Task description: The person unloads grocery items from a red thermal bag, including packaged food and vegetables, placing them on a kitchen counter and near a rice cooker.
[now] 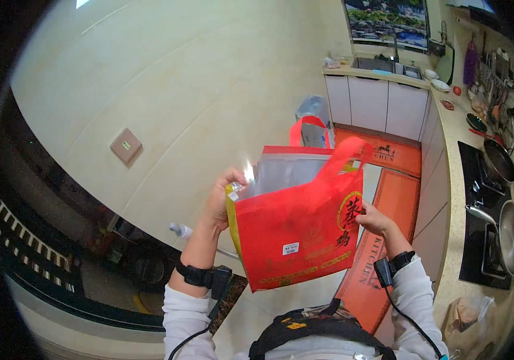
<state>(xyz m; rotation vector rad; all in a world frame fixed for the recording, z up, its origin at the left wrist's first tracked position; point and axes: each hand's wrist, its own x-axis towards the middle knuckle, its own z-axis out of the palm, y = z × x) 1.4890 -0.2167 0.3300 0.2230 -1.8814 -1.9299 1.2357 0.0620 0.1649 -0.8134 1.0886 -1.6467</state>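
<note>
A red insulated carrier bag (297,225) with a silvery lining hangs in front of me, its top partly open. My left hand (224,193) grips the bag's left top edge, fingers at the lining. On the right side edge, my right hand (373,219) pinches the bag, its fingers partly hidden behind it. Both red handles stand up loose above the opening. A white label with writing is stuck on the front. What lies inside the bag cannot be seen.
To the right runs a counter (453,189) with a gas hob (477,252), a steel wok (513,238) and a dark frying pan (499,159). A sink (374,65) is at the back. Orange mats (392,202) lie on the floor. A pale wall (171,112) rises at left.
</note>
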